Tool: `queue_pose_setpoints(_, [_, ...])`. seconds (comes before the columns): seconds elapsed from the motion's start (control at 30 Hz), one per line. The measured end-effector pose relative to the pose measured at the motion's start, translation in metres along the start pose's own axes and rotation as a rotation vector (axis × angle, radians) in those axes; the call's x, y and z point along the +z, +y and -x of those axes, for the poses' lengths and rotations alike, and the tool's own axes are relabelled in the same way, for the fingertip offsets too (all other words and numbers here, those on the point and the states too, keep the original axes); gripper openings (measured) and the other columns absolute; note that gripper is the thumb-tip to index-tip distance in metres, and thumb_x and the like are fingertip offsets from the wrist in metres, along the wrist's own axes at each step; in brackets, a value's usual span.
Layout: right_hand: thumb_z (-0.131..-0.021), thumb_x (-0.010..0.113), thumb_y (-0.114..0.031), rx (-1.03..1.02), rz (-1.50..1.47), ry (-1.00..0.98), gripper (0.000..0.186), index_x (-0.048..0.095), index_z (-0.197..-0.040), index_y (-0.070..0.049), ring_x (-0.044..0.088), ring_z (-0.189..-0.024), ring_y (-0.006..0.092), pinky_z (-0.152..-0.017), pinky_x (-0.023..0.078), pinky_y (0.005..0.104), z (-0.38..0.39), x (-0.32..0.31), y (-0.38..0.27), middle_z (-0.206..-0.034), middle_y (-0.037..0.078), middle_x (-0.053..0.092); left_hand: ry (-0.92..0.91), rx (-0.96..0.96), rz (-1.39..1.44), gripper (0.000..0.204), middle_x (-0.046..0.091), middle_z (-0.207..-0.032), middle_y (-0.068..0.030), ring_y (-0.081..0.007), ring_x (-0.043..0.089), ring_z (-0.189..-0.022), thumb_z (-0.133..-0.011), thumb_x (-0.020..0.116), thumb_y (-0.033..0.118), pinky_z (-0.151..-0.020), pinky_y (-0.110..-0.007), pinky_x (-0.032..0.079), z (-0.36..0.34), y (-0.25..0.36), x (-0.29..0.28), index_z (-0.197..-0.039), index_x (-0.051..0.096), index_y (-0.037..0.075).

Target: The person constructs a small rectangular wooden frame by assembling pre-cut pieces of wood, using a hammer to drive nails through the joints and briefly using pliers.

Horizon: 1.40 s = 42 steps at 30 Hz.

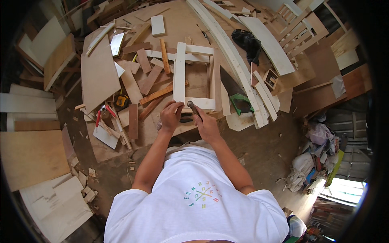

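Observation:
A rectangular frame of pale wood strips [179,75] lies on the cluttered work surface in front of me. My left hand [170,116] is closed in a pinch at the frame's near left corner. Whatever sits between those fingertips is too small to make out. In my right hand [207,127] is a hammer [195,108], gripped by its handle. Its head is beside the left fingertips, just over the near crosspiece [204,103]. A dark tool [186,118] lies between my hands, partly hidden.
Long pale planks [237,67] run along the right, near a green-handled handsaw [240,104] and a black plastic bag [248,43]. Scrap strips [131,86], a yellow-black tape measure [121,100] and red-handled pliers [99,117] lie left. Boards [32,154] stand beyond the left edge.

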State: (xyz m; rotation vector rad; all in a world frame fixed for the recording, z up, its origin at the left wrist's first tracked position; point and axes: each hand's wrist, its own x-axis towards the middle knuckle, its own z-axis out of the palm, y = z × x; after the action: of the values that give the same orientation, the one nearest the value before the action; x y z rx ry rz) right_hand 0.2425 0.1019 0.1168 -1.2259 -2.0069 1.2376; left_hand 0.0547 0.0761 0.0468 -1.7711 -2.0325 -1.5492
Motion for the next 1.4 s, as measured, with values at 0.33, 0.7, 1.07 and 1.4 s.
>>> queue_pose_setpoints(0.33, [-0.105, 0.06, -0.016, -0.105, 0.058, -0.029, 0.048, 0.053, -0.153, -0.011, 0.068, -0.08, 0.043, -0.076, 0.053, 0.0472, -0.001, 0.017, 0.006, -0.087, 0.025, 0.068, -0.006, -0.044, 0.043, 0.018, 0.078, -0.09, -0.0079, -0.0257, 0.077, -0.088, -0.082, 0.084, 0.003, -0.074, -0.036, 0.06, 0.013, -0.009, -0.004, -0.096, 0.074, 0.007])
queue_pose_setpoints(0.7, [-0.105, 0.061, -0.013, -0.228, 0.062, 0.044, 0.053, 0.049, -0.157, -0.014, 0.067, -0.082, 0.0446, -0.074, 0.053, 0.0472, 0.002, 0.02, 0.0, -0.092, 0.026, 0.068, -0.001, -0.118, 0.029, 0.035, 0.078, -0.091, -0.009, -0.0247, 0.079, -0.087, -0.084, 0.085, 0.006, -0.073, -0.036, 0.06, 0.028, -0.016, 0.007, -0.11, 0.062, 0.007])
queue_pose_setpoints(1.07, [-0.109, 0.057, -0.02, -0.141, 0.095, 0.017, 0.05, 0.05, -0.158, -0.016, 0.066, -0.075, 0.0357, -0.073, 0.053, 0.0424, 0.001, 0.024, 0.01, -0.086, 0.021, 0.067, 0.118, -0.115, 0.061, 0.03, 0.077, -0.087, -0.0088, -0.0262, 0.077, -0.083, -0.083, 0.086, 0.004, -0.072, -0.037, 0.059, 0.027, -0.012, 0.014, -0.101, 0.062, 0.007])
queue_pose_setpoints(1.4, [-0.107, 0.059, -0.019, -0.231, 0.087, 0.085, 0.051, 0.051, -0.157, -0.016, 0.065, -0.071, 0.0299, -0.073, 0.054, 0.0368, 0.003, 0.022, 0.002, -0.085, 0.02, 0.068, 0.099, -0.094, 0.089, 0.026, 0.073, -0.083, -0.0078, -0.0266, 0.074, -0.081, -0.081, 0.084, 0.001, -0.072, -0.038, 0.057, 0.029, -0.013, 0.012, -0.094, 0.062, 0.008])
